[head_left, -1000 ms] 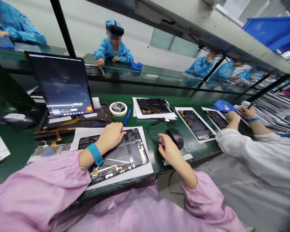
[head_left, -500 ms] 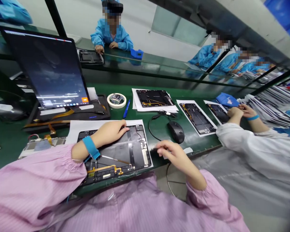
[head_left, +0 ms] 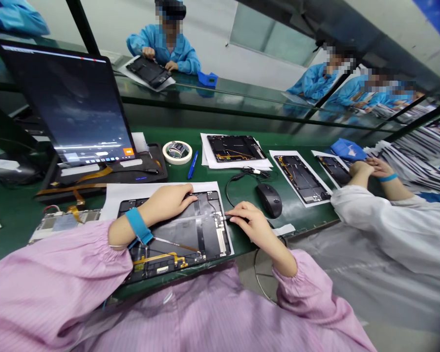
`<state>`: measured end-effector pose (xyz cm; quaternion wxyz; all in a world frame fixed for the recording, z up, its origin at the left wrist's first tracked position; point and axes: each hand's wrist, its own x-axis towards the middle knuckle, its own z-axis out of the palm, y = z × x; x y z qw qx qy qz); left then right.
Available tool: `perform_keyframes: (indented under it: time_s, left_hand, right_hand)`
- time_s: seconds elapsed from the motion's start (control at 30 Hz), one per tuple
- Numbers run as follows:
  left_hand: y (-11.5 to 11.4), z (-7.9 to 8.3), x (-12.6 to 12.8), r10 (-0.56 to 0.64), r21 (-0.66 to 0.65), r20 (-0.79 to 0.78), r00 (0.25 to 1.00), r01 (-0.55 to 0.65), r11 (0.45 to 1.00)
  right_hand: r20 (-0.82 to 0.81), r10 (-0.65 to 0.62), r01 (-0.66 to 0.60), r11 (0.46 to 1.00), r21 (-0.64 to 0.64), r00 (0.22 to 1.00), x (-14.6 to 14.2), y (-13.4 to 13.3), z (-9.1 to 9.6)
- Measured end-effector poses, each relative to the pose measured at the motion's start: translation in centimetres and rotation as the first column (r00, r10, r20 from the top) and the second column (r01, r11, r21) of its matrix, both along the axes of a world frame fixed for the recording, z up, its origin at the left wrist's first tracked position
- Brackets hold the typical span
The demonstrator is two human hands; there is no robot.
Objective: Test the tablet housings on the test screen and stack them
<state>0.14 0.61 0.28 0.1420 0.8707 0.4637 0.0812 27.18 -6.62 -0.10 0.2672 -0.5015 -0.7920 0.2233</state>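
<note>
An opened tablet chassis (head_left: pixel 190 234) lies on a white sheet (head_left: pixel 117 193) at the near edge of the green bench. My left hand (head_left: pixel 170 199) rests flat on its upper half, fingers stretched toward the middle; a blue wrist strap circles that wrist. My right hand (head_left: pixel 249 223) is at the chassis's right edge, fingers pinched together on a small thin dark item I cannot make out. A black mouse (head_left: pixel 269 199) sits just right of that hand, untouched.
A lit monitor (head_left: pixel 69 105) stands at the back left. A tape roll (head_left: pixel 177 151) and a blue pen (head_left: pixel 192 165) lie behind the chassis. More opened tablets (head_left: pixel 234 148) on sheets run to the right, where a co-worker's white sleeve (head_left: pixel 381 220) reaches in. People in blue work beyond the glass shelf.
My right hand left the mouse, swung left and now pinches at the chassis's right edge. My left hand stayed on the chassis. The person behind the glass lifted a tablet.
</note>
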Motion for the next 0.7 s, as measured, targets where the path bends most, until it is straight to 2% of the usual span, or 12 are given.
perform_keyframes:
  time_s: [0.17,0.33,0.43,0.57,0.63,0.7]
  left_hand:
    - [0.0,0.0,0.0,-0.003,-0.015,0.039,0.999,0.004,1.000]
    - [-0.8,1.1,0.4,-0.001,-0.062,0.103,0.995,0.008,0.998]
    - [-0.5,1.2,0.6,-0.032,-0.084,0.130,0.991,0.043,0.996]
    - [0.1,0.4,0.3,-0.016,-0.109,0.170,0.985,0.035,0.993]
    - [0.2,0.1,0.1,-0.003,-0.110,0.190,0.982,0.025,0.994]
    - [0.3,-0.2,0.1,0.000,-0.109,0.204,0.979,0.023,0.994]
  right_hand:
    - [0.030,0.012,-0.012,0.999,0.029,0.999,-0.4,0.3,0.0]
    - [0.126,0.129,-0.142,0.985,0.100,0.984,-0.3,-1.0,0.5]
    - [0.233,0.116,-0.174,0.954,0.243,0.965,0.0,-1.7,-0.4]
    - [0.362,0.071,-0.239,0.864,0.444,0.930,-0.1,-2.2,-2.2]
    - [0.388,0.071,-0.257,0.855,0.451,0.919,-0.3,-2.3,-2.6]
    - [0.389,0.087,-0.259,0.871,0.416,0.917,-0.4,-2.2,-2.6]
